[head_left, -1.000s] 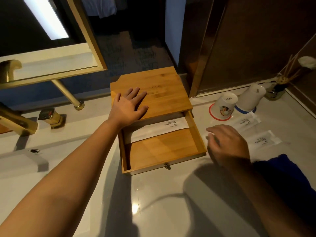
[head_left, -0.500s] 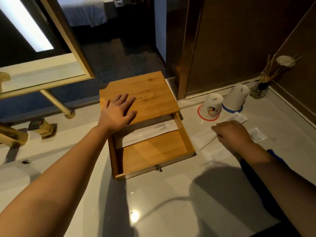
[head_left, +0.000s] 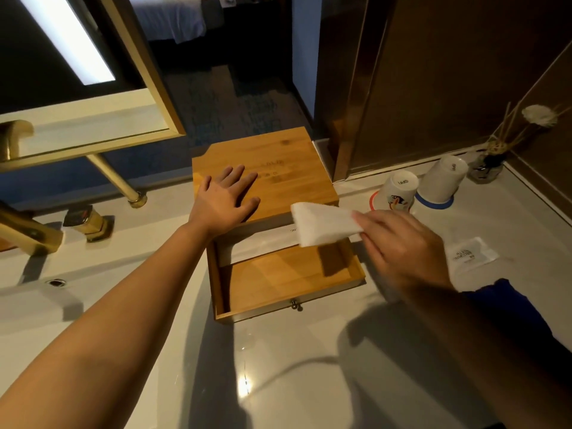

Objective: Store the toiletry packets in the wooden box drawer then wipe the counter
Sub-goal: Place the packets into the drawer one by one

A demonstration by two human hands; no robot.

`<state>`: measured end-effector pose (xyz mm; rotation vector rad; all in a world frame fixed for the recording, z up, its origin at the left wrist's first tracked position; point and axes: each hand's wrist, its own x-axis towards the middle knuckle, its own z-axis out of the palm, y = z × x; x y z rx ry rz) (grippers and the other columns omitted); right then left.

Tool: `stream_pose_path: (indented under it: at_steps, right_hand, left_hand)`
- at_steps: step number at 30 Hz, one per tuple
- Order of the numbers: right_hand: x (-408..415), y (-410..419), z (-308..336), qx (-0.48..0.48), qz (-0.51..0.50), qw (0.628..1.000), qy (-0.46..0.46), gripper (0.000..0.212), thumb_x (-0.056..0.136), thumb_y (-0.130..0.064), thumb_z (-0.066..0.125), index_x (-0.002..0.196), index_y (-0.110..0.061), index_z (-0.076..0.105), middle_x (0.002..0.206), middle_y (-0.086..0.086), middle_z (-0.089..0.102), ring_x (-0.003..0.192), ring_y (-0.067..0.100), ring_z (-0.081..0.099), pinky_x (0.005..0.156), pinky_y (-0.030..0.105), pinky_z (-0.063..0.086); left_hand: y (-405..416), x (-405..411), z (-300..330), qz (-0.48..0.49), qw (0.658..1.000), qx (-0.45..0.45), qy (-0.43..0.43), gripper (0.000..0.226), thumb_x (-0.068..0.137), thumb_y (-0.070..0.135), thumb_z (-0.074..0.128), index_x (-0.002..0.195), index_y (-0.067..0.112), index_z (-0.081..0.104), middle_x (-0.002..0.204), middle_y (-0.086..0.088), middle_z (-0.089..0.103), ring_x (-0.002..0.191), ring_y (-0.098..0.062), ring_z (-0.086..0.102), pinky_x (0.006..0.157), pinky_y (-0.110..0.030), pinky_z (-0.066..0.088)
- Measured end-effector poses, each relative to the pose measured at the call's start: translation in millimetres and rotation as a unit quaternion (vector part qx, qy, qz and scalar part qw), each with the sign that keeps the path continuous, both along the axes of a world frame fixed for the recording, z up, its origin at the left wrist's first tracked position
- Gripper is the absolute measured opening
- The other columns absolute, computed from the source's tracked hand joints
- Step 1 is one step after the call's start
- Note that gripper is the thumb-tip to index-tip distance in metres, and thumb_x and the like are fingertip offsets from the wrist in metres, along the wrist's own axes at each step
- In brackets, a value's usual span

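The right hand has lifted a white packet off the counter, over the open drawer.

The wooden box and its drawer showed smooth, matt, honey-toned grain; the drawer knob was small polished metal. The toiletry packet looked like white, matt paper. The counter was glossy pale stone. At nine o'clock, the faucet gleamed brushed brass.

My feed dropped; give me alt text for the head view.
Right hand holds a white packet over the open drawer of a wooden box; left hand lies flat on the box. Another packet lies on the counter.
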<state>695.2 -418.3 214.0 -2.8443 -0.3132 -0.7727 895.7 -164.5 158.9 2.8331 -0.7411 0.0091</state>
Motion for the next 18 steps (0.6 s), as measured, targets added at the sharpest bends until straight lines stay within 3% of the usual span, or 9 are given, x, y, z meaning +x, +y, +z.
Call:
stream_pose_path:
  at_steps: [2,5,9,13,15,18]
  right_hand:
    - [2,36,8,-0.005,0.048,0.999,-0.009,0.030,0.087,-0.015,0.056,0.114,-0.006,0.064,0.096,0.012,0.072,0.084,0.022,0.067,0.068,0.030,0.055]
    - [10,82,-1,-0.022,0.104,0.994,0.032,0.043,0.072,-0.009,0.074,0.114,-0.008,0.063,0.093,0.010,0.070,0.081,0.023,0.065,0.062,0.032,0.056]
    - [23,104,-23,-0.088,0.088,0.981,0.150,0.058,0.044,-0.013,0.090,0.098,-0.012,0.070,0.080,0.008,0.069,0.071,0.022,0.064,0.052,0.026,0.052]
    - [34,103,-34,-0.116,0.040,0.961,0.247,0.062,0.031,-0.018,0.094,0.090,-0.016,0.073,0.074,0.004,0.067,0.067,0.019,0.062,0.046,0.022,0.048]
    - [38,107,-33,-0.127,0.039,0.948,0.288,0.058,0.047,-0.017,0.091,0.101,-0.016,0.070,0.088,0.007,0.067,0.081,0.022,0.061,0.055,0.026,0.051]
    - [42,109,-32,-0.104,0.050,0.934,0.337,0.046,0.089,-0.023,0.057,0.133,-0.018,0.044,0.131,0.012,0.047,0.120,0.028,0.042,0.090,0.036,0.045]
  left_hand:
    - [1,0,1,-0.001,1.000,-0.002,-0.001,0.062,0.087,0.060,0.027,0.145,0.037,0.023,0.158,0.001,0.018,0.147,-0.021,0.011,0.116,-0.052,0.006]
    - [0,-2,1,0.000,1.000,0.005,0.001,0.062,0.087,0.059,0.026,0.145,0.037,0.023,0.158,0.001,0.018,0.147,-0.021,0.011,0.117,-0.052,0.006]
    - [-1,-1,0,0.004,1.000,0.005,0.009,0.062,0.088,0.059,0.025,0.145,0.038,0.022,0.159,0.003,0.016,0.147,-0.020,0.010,0.117,-0.051,0.004]
    - [0,-1,0,0.001,1.000,0.001,0.005,0.061,0.089,0.059,0.027,0.145,0.037,0.022,0.159,0.002,0.016,0.147,-0.021,0.009,0.117,-0.051,0.004]
    - [0,-1,1,0.001,1.000,0.000,0.004,0.062,0.088,0.059,0.026,0.145,0.037,0.023,0.159,0.002,0.017,0.147,-0.021,0.010,0.117,-0.052,0.004]
    - [0,-1,0,0.002,1.000,-0.001,0.006,0.063,0.087,0.060,0.025,0.145,0.037,0.023,0.159,0.002,0.017,0.147,-0.021,0.010,0.117,-0.052,0.005]
